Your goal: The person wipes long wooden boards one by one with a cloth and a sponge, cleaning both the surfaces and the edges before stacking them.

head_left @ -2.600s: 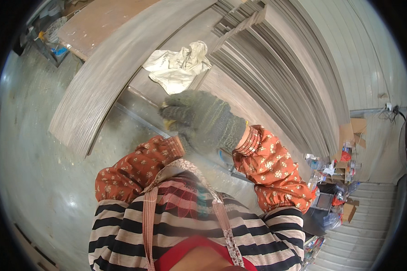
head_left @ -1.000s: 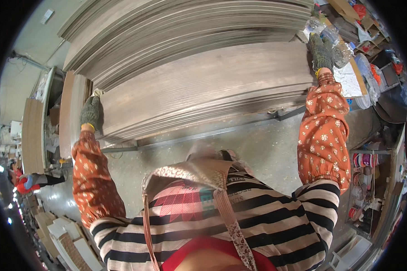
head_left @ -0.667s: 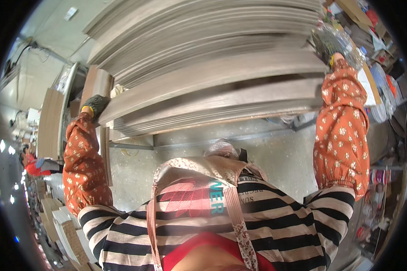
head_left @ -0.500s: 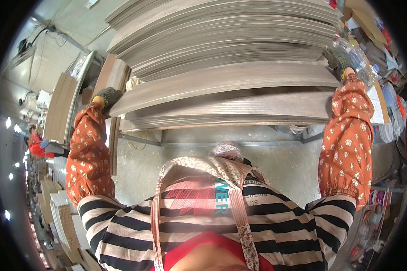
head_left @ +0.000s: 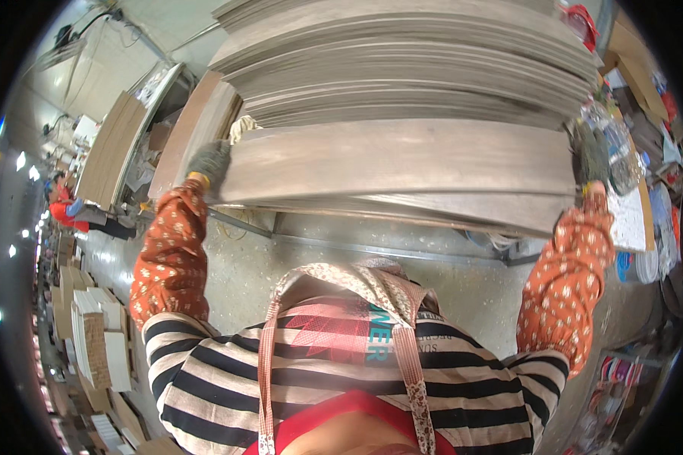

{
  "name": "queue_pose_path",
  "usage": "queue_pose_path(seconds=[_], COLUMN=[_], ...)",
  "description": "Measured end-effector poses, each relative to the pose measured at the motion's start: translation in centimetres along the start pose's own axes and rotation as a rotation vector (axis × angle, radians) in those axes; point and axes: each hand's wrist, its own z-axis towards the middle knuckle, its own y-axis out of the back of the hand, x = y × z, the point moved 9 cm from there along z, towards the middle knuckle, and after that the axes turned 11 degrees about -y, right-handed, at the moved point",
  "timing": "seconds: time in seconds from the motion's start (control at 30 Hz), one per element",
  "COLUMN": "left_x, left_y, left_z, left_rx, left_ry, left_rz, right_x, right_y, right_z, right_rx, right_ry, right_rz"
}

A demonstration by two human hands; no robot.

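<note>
A long grey-brown wood-look plank (head_left: pixel 402 159) stretches between my hands, its broad face turned up to me. My left hand (head_left: pixel 210 161), in a dark glove with a yellow cuff, grips its left end. At the opposite end my right hand (head_left: pixel 589 155), gloved alike, is closed on the plank's edge; its fingertips are partly hidden. Another plank (head_left: pixel 501 211) lies partly under the held one, slanting out toward me at the right. Just beyond rises a tall layered stack of similar planks (head_left: pixel 417 72).
The planks rest on a metal-framed stand (head_left: pixel 387 249). A cream cloth (head_left: pixel 243 127) sits by the left glove. At right are clear plastic bottles (head_left: pixel 621 155), a blue bucket (head_left: pixel 624 265) and cartons. Far left, a person in red (head_left: pixel 68 212) is near stacked boards (head_left: pixel 112 152).
The held plank has turned from a steep tilt to show more of its broad face. My right hand has come nearer to me with its end. The whole view has shifted slightly.
</note>
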Motion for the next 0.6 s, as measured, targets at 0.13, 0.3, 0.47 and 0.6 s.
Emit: queue_pose_path(seconds=[0.13,0.3,0.47,0.6], left_x=[0.4,-1.7,2.6,4.7], left_y=[0.7,1.8,0.9,-0.6], left_z=[-2.2,-1.5,0.7,3.8], left_rx=[-0.231,-0.274,-0.276,-0.188], left_ry=[0.165,0.037,-0.159,-0.239], left_rz=[-0.106,-0.105,-0.652,-0.688], right_x=[-1.0,-1.3,4.7,16.4], right_y=[1.3,5.4,7.5,5.3], right_z=[-1.8,-4.6,-7.1,-10.1], right_rx=[0.008,-0.25,-0.346,-0.15], right_ry=[-0.189,-0.269,-0.043,0.015], right_rz=[0.63,0.369,0.049,0.584])
